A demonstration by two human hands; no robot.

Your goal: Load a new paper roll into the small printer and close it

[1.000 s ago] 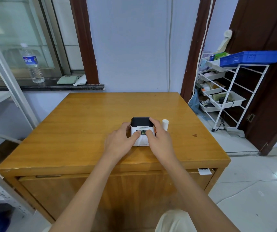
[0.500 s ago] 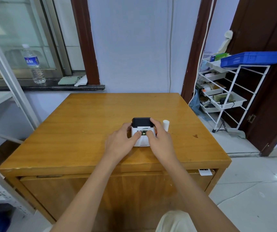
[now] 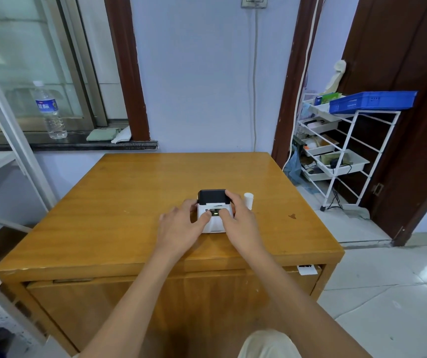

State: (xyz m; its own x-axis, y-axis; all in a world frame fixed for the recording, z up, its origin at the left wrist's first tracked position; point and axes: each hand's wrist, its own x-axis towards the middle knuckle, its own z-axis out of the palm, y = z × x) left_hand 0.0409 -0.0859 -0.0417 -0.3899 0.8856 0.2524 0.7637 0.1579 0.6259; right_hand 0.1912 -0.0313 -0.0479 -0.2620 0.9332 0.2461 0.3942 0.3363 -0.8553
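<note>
Both hands on the printer: left hand and right hand clasp its sides, thumbs seemingly pressing on top. Paper roll stands just right; bare desk all round.

I see printer white with black top; paper roll white; counter orange-brown wood; basket blue

Water bottle label blue, print unreadable; printer display illegible; no readable text.
</note>
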